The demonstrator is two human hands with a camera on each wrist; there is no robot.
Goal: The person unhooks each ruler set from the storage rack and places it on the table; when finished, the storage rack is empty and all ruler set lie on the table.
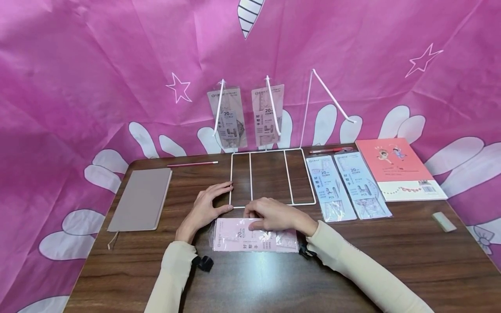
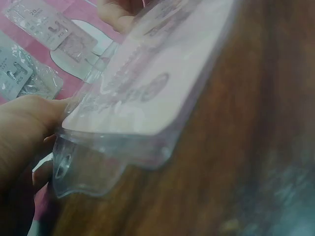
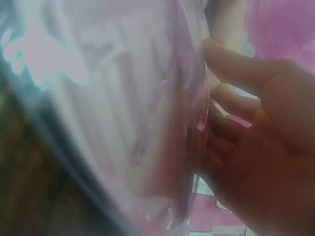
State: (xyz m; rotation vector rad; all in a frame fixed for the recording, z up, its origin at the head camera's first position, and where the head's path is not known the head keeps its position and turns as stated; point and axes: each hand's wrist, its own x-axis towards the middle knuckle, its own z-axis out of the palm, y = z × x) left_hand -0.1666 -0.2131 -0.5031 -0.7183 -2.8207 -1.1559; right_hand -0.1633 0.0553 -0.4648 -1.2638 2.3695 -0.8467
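Observation:
A clear-wrapped pink ruler set [image 1: 235, 244] lies sideways near the middle of the table. My right hand [image 1: 275, 215] pinches its far edge, thumb over the front and fingers curled behind, as the right wrist view [image 3: 241, 93] also has it. At the pack's left end my left hand [image 1: 207, 206] is spread, its fingertips by the left wire of a white display rack [image 1: 315, 202]. In the left wrist view, the pack's clear hanging tab [image 2: 88, 172] overlaps that hand. A grey ruler set [image 1: 231, 115] and another pink one [image 1: 268, 113] hang on two rack hooks.
Two blue ruler sets [image 1: 330, 191] lie right of the rack, below a red pen [image 1: 330, 150]. Farther right are a red-and-white book [image 1: 399, 165] and an eraser [image 1: 444, 221]. On the left lie a grey notebook [image 1: 141, 200] and a pencil [image 1: 192, 164]. A third hook [image 1: 332, 94] holds nothing.

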